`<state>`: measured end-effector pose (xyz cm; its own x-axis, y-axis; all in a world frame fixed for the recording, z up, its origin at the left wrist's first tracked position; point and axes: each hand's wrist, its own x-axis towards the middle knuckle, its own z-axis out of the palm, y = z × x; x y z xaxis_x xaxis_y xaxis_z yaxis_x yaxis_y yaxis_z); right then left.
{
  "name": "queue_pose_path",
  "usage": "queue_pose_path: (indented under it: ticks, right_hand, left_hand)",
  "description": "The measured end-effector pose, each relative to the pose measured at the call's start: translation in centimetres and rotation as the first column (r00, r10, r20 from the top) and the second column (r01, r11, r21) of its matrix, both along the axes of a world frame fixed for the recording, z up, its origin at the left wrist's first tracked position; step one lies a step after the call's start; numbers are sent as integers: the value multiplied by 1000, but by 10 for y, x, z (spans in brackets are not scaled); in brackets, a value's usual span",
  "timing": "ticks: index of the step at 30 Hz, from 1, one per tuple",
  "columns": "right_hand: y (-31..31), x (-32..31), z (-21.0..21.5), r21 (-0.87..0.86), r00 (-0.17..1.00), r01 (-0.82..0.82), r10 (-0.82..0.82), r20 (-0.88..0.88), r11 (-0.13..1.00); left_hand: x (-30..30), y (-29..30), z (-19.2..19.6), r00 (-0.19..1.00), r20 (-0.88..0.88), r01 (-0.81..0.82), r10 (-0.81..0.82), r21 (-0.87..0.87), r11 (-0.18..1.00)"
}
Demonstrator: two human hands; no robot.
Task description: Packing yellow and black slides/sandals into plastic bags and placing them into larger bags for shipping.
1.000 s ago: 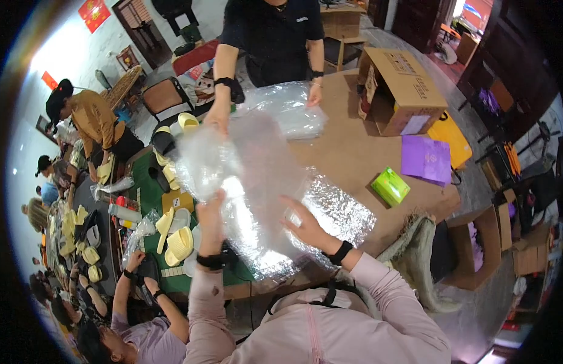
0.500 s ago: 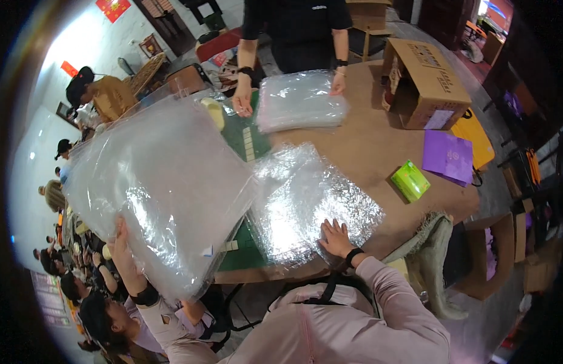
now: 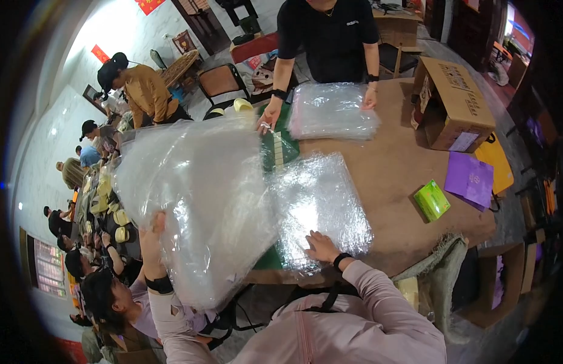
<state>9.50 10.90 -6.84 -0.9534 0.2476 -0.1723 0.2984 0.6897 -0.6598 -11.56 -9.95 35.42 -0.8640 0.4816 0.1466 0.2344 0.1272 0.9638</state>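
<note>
My left hand [image 3: 153, 227] is closed on a large stack of clear plastic bags [image 3: 202, 182], holding it up at the left so that it overhangs the table edge. The bags are partly blurred. Below and to their right, a shiny clear plastic bag [image 3: 311, 194] lies flat on the table. On its near part rests my right hand [image 3: 322, 246], palm down with fingers spread, gripping nothing. Across the table a person in a black top has one hand [image 3: 269, 116] by a row of pale strips [image 3: 278, 150] and the other on a second stack of clear bags [image 3: 333, 112].
On the brown table [image 3: 396, 212] are a green packet [image 3: 432, 201], a purple bag [image 3: 470, 179] and an opened cardboard box [image 3: 454, 106]. A green mat [image 3: 269, 261] shows under the plastic. A pale sack [image 3: 442, 273] hangs at the near right corner. Several people work at the left.
The whole view has shifted, and the held stack now sags and blurs with motion. My right hand stays flat on the plastic. The other person's hand has come closer to the pale strips.
</note>
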Motion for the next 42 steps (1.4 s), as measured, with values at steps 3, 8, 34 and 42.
queue_pose_path:
  ticks: [3,8,34,42]
  right_hand:
    - [6,11,12,110,995,-100,101,-7,989]
    - [-8,72,13,140,989,-145,140,45,979]
    - [56,168,281,-512,716,474,-652,-251,717]
    - [78,134,310,-131,973,-26,-5,-230,991]
  left_hand:
    - [9,20,-10,997,-20,72,-74,-72,995]
    - [-35,70,-89,743,-7,655,-669,-201,729]
    - [-7,208,-114,173,485,969,-857,-239,61]
    - [61,174,-13,-346,391,790,-853,-370,-490]
